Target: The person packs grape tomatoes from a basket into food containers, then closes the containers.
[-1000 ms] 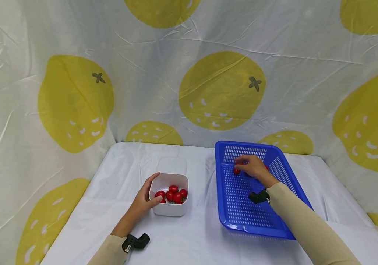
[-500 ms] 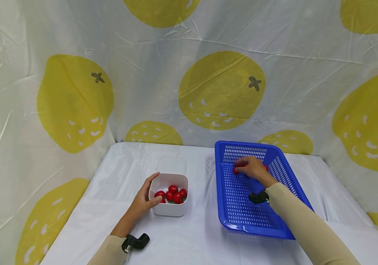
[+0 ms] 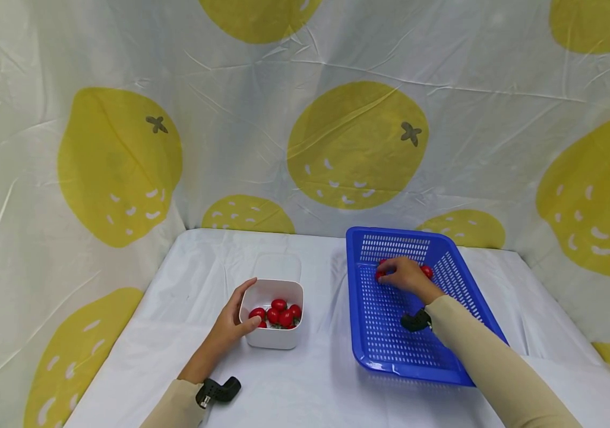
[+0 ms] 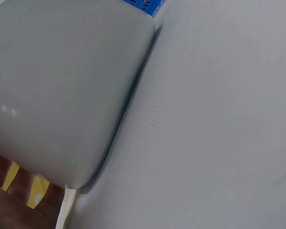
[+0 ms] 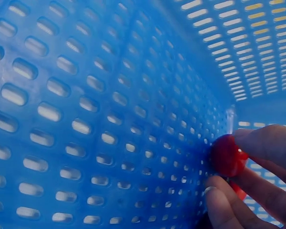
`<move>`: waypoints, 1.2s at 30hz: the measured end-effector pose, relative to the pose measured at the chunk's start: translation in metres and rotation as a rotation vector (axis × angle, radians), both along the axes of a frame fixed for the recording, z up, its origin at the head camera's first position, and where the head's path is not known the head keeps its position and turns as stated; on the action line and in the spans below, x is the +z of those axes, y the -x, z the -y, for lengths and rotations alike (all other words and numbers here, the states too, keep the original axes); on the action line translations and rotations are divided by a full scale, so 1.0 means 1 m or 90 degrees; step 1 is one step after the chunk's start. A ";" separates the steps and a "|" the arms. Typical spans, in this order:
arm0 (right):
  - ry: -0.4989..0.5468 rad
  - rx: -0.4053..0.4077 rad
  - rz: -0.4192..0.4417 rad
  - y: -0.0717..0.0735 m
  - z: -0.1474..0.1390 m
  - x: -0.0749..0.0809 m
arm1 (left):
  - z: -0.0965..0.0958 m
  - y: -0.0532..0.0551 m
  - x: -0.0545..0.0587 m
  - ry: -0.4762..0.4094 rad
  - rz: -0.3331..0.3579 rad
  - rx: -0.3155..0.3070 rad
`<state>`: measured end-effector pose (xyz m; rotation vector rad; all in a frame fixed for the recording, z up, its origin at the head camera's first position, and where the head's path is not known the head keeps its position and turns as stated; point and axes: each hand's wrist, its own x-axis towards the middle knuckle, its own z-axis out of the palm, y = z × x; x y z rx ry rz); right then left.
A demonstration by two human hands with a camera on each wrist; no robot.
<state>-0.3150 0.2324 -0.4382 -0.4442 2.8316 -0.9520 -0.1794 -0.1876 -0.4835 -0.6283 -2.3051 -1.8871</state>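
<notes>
In the head view, my left hand (image 3: 228, 321) is wrapped round the left side of a square white container (image 3: 272, 339), thumb over its near rim. Several red cherry tomatoes (image 3: 285, 319) lie inside it. My right hand (image 3: 407, 278) reaches down into the far end of a blue perforated basket (image 3: 357, 315). The right wrist view shows its thumb and fingers pinching a cherry tomato (image 5: 228, 155) close to the basket floor, with another red tomato (image 5: 238, 191) partly hidden behind the fingers. A further tomato (image 3: 426, 271) lies by the basket's right wall. The left wrist view shows the container's outer wall (image 4: 71, 86).
A clear, flat lid (image 3: 278, 266) lies behind the white container on the white tablecloth (image 3: 305, 392). A curtain (image 3: 240, 148) printed with yellow lemons hangs at the back and sides. The basket's raised rim surrounds the right hand.
My right hand has moved slightly down and nearer within the basket, showing more of the tomato at the right wall. The left hand and container stay in place.
</notes>
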 end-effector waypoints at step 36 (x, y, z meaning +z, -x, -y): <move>0.002 0.021 -0.039 0.001 0.004 0.005 | 0.000 -0.001 0.002 0.010 0.012 0.008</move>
